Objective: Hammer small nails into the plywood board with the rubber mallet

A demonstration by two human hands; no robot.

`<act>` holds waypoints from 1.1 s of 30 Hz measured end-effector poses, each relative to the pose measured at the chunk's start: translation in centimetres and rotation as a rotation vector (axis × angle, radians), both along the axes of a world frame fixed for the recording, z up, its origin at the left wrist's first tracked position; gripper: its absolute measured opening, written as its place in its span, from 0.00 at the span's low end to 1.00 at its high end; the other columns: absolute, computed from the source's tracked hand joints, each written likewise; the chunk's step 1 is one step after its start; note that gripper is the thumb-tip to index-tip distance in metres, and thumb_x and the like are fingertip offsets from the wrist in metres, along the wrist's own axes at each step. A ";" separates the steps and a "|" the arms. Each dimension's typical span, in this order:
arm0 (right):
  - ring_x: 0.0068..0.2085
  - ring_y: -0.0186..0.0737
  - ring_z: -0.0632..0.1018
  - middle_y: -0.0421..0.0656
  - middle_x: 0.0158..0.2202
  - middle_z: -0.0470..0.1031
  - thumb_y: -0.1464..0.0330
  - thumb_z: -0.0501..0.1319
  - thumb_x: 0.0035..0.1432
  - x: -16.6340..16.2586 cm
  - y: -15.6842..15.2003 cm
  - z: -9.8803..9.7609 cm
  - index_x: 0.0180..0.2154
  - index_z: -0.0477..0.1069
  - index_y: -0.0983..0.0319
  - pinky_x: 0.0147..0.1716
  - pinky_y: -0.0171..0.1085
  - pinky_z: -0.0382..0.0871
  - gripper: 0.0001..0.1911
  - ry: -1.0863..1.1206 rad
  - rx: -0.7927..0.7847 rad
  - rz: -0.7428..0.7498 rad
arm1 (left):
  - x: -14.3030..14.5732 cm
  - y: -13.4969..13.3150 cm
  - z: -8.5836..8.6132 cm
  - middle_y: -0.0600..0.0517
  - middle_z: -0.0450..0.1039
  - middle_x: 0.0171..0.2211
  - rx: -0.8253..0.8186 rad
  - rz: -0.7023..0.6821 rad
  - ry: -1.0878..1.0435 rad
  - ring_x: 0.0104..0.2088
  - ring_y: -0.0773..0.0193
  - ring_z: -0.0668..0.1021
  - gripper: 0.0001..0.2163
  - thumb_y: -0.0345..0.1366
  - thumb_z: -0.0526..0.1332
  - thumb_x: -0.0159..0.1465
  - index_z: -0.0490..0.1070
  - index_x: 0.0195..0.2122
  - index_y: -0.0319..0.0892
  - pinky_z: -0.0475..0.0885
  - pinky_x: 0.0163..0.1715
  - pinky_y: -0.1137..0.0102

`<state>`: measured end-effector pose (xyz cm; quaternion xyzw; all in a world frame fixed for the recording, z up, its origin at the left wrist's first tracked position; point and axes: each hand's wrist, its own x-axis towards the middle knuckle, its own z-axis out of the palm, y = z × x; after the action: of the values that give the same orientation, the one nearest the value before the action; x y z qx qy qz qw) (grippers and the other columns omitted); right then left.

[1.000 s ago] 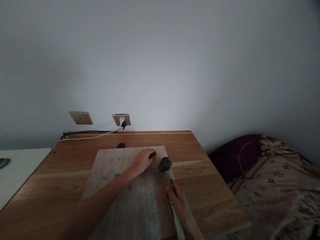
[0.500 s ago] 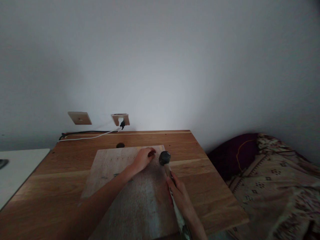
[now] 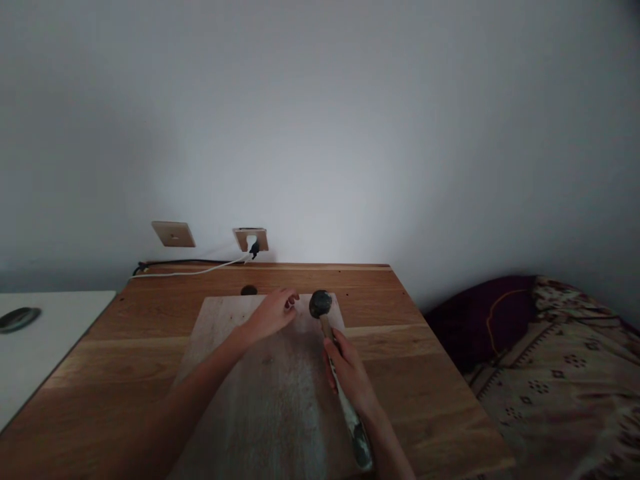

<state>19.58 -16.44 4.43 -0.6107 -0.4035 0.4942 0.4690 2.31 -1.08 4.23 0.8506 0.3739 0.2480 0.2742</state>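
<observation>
My right hand (image 3: 349,370) is wrapped around the handle of a hammer (image 3: 320,304) with a dark, rounded head. The light handle runs down past my wrist to a dark, worn end. The head is held over the upper right part of a pale wooden board (image 3: 270,413). My left hand (image 3: 274,312) hovers near the board's far edge, left of the hammer head. Its fingers are loosely curled, with a gap between thumb and fingertips; nothing shows in them. My left forearm covers part of the board's left side.
The board lies on a wooden table (image 3: 415,367) against a wall. A wall socket (image 3: 263,239) holds a plug, and a white cable (image 3: 185,273) trails left. At far left is a white surface with a dark oval object (image 3: 19,319). Patterned fabric (image 3: 550,387) lies at right.
Both hands and the hammer have shifted left over the board. The left fingers have loosened from a tighter curl. The view has turned slightly left.
</observation>
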 end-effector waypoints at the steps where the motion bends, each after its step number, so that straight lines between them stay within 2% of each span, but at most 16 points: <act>1: 0.14 0.28 0.62 0.32 0.23 0.64 0.47 0.60 0.61 -0.1 0.0 -0.2 0.34 0.64 0.58 0.10 0.30 0.57 0.21 0.010 -0.008 -0.010 | -1.0 -0.1 0.5 0.48 0.76 0.37 0.010 -0.029 0.056 0.37 0.58 0.78 0.09 0.26 0.59 0.58 0.73 0.39 0.40 0.72 0.40 0.66; 5: 0.14 0.28 0.61 0.31 0.22 0.64 0.45 0.61 0.59 -0.4 -0.5 -0.7 0.34 0.63 0.58 0.09 0.30 0.57 0.23 0.038 -0.033 -0.052 | -3.5 -1.5 1.3 0.47 0.76 0.41 0.067 -0.144 0.260 0.40 0.56 0.79 0.11 0.28 0.61 0.58 0.74 0.42 0.41 0.72 0.41 0.65; 8: 0.13 0.29 0.61 0.31 0.21 0.64 0.42 0.61 0.57 -0.2 -1.4 -0.9 0.35 0.65 0.58 0.09 0.30 0.57 0.26 0.037 -0.041 -0.109 | -4.1 -2.2 0.9 0.44 0.75 0.45 0.192 -0.202 0.383 0.45 0.53 0.79 0.14 0.26 0.62 0.58 0.75 0.45 0.41 0.72 0.45 0.64; 10: 0.13 0.30 0.62 0.32 0.22 0.65 0.41 0.62 0.54 0.1 -2.2 -1.0 0.36 0.67 0.59 0.09 0.31 0.59 0.28 0.032 -0.056 -0.141 | -4.5 -2.1 0.5 0.46 0.76 0.46 0.269 -0.309 0.413 0.47 0.53 0.78 0.13 0.23 0.61 0.59 0.75 0.43 0.42 0.72 0.47 0.64; 13: 0.14 0.32 0.64 0.33 0.20 0.65 0.40 0.64 0.52 0.6 -3.3 -1.5 0.37 0.70 0.59 0.10 0.32 0.60 0.29 0.025 -0.087 -0.170 | -5.1 -1.5 -0.2 0.49 0.79 0.44 0.364 -0.451 0.394 0.47 0.57 0.79 0.10 0.22 0.61 0.63 0.75 0.41 0.43 0.71 0.48 0.66; 16: 0.14 0.33 0.64 0.33 0.18 0.65 0.40 0.65 0.52 0.9 -3.8 -2.3 0.43 0.73 0.61 0.10 0.33 0.59 0.33 0.020 -0.106 -0.186 | -5.2 -1.2 -0.5 0.50 0.79 0.39 0.468 -0.468 0.410 0.42 0.57 0.79 0.06 0.25 0.62 0.65 0.75 0.38 0.43 0.71 0.46 0.65; 19: 0.14 0.34 0.64 0.33 0.18 0.66 0.40 0.64 0.53 1.1 -4.0 -3.3 0.51 0.73 0.63 0.11 0.34 0.59 0.37 0.018 -0.107 -0.171 | -4.5 -1.5 -0.3 0.48 0.78 0.37 0.534 -0.478 0.465 0.41 0.56 0.79 0.06 0.25 0.62 0.66 0.76 0.39 0.42 0.71 0.46 0.64; 21: 0.14 0.34 0.64 0.33 0.18 0.66 0.40 0.63 0.55 1.1 -4.0 -3.7 0.52 0.72 0.64 0.12 0.34 0.59 0.38 0.015 -0.100 -0.152 | -3.6 -1.6 -0.1 0.48 0.79 0.39 0.503 -0.463 0.446 0.43 0.55 0.79 0.08 0.25 0.62 0.66 0.76 0.43 0.43 0.71 0.47 0.63; 24: 0.13 0.35 0.63 0.33 0.16 0.64 0.40 0.63 0.55 1.2 -3.9 -3.8 0.50 0.73 0.63 0.12 0.34 0.58 0.36 0.008 -0.091 -0.147 | -2.0 -1.2 -0.3 0.48 0.79 0.43 0.299 -0.319 0.263 0.46 0.57 0.79 0.11 0.26 0.62 0.66 0.77 0.47 0.44 0.72 0.48 0.65; 28: 0.13 0.33 0.62 0.33 0.18 0.64 0.37 0.64 0.51 0.9 -3.8 -3.5 0.46 0.74 0.61 0.10 0.34 0.56 0.36 0.040 -0.083 -0.162 | -0.2 -0.1 -1.7 0.49 0.81 0.42 0.041 -0.133 0.024 0.44 0.58 0.80 0.09 0.26 0.61 0.65 0.79 0.42 0.43 0.72 0.48 0.66; 33: 0.13 0.33 0.62 0.32 0.18 0.64 0.37 0.63 0.52 0.7 -4.0 -3.9 0.49 0.72 0.62 0.10 0.33 0.57 0.38 0.060 -0.071 -0.167 | 0.4 0.5 -3.1 0.48 0.81 0.40 0.026 -0.111 -0.003 0.43 0.57 0.80 0.07 0.28 0.62 0.66 0.80 0.40 0.42 0.72 0.48 0.64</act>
<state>20.30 -20.40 0.57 -0.6435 -0.3191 0.4854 0.4985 2.68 -0.56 1.08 0.8731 0.3224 0.2385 0.2771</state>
